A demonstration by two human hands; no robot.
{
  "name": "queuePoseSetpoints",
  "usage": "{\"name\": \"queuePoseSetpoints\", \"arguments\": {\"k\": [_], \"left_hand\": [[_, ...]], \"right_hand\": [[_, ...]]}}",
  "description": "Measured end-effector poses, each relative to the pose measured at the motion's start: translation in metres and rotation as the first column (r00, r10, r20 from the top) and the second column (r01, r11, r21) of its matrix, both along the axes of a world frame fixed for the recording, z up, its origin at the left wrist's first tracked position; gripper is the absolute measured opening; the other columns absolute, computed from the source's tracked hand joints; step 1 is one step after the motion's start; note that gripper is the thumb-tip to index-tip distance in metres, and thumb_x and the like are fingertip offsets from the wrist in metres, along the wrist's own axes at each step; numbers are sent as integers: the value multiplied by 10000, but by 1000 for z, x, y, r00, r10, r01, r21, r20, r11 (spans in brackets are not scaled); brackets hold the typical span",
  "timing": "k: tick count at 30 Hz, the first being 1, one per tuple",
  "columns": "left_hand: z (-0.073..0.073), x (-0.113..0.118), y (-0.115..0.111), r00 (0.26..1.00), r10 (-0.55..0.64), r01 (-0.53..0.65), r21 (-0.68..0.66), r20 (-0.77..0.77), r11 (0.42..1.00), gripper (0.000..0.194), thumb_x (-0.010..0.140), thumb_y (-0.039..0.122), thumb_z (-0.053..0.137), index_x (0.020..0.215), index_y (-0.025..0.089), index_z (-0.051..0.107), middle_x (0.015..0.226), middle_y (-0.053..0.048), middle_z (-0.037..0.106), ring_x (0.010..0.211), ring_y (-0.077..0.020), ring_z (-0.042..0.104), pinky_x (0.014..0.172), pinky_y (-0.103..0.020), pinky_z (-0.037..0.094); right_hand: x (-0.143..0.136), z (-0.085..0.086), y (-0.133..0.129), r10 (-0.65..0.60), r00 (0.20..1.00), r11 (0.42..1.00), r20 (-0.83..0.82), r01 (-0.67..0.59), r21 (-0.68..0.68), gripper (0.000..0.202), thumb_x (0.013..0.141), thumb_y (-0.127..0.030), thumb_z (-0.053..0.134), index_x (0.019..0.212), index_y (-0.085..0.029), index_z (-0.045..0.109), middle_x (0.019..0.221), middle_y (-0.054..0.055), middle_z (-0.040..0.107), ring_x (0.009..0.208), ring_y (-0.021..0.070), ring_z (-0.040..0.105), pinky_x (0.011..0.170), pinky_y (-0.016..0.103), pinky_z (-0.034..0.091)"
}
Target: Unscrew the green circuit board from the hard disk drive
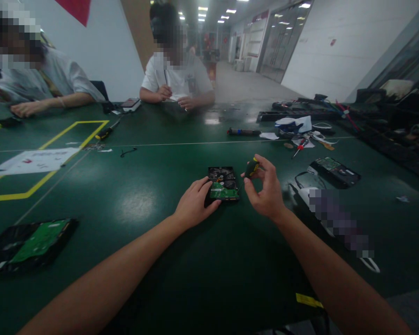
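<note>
A hard drive [224,190] lies on the green table in front of me, its green circuit board facing up. My left hand [194,202] grips the drive along its left side, with the thumb at the near edge and the fingers over the far left part. A yellow-and-black screwdriver [252,168] is pinched between the fingers of my right hand [266,190]. Its thin shaft slants down toward the drive's right edge; whether the tip touches a screw is too small to tell.
Other hard drives lie at the left [38,242] and right [335,171]. Beside my right forearm is a white-edged, partly blurred object [338,221]. Another screwdriver [105,131] rests by yellow tape. Cables and tools clutter the back right. Two people sit across the table [139,160].
</note>
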State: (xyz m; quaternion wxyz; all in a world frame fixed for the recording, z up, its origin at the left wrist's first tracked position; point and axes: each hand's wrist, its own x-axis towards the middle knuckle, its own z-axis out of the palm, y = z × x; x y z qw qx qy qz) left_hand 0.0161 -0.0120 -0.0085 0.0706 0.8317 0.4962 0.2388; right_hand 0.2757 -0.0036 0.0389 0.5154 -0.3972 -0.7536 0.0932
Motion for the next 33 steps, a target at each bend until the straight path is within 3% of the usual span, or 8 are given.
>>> {"name": "queuePoseSetpoints", "arguments": {"k": [6,12,20,27,33], "left_hand": [[-1,0,0,1000,-5,5,8,1,1000,671,985,559,600,1511,152,511,1597,-172,492,1466,-342,479,1197,-535,465],[0,0,0,1000,3,-3,-3,-8,1000,677,986,576,595,1509,154,516,1598,-171,490,1467,-347,476,1195,-537,467],[-2,0,1,1000,-4,4,3,7,1000,682,979,571,609,1516,164,508,1598,-170,491,1464,-347,480,1190,-542,471],[-3,0,2,1000,-5,5,12,6,1000,675,977,570,610,1510,167,515,1594,-167,495,1463,-342,483,1192,-534,470],[-2,0,1,1000,-6,6,9,18,1000,668,974,572,612,1506,179,517,1594,-161,496,1466,-342,481,1194,-538,467]], "right_hand": [[1,-1,2,-37,999,999,27,36,38,792,899,-184,709,1583,-364,353,1396,113,558,1022,276,706,861,499,685],[0,1,0,-31,999,999,34,30,43,719,958,-186,632,1598,-349,347,1449,110,585,1045,264,727,937,505,667],[-2,7,-2,-77,996,986,41,70,152,682,908,-189,723,1510,-363,454,1294,81,620,969,243,709,825,457,679],[-3,3,-2,46,998,997,-39,-43,64,732,901,-127,683,1536,-350,397,1404,100,611,1065,270,745,963,514,656],[-3,2,-3,17,999,998,-47,-14,62,685,898,-144,687,1502,-346,433,1330,79,649,1019,257,750,900,483,674]]}}
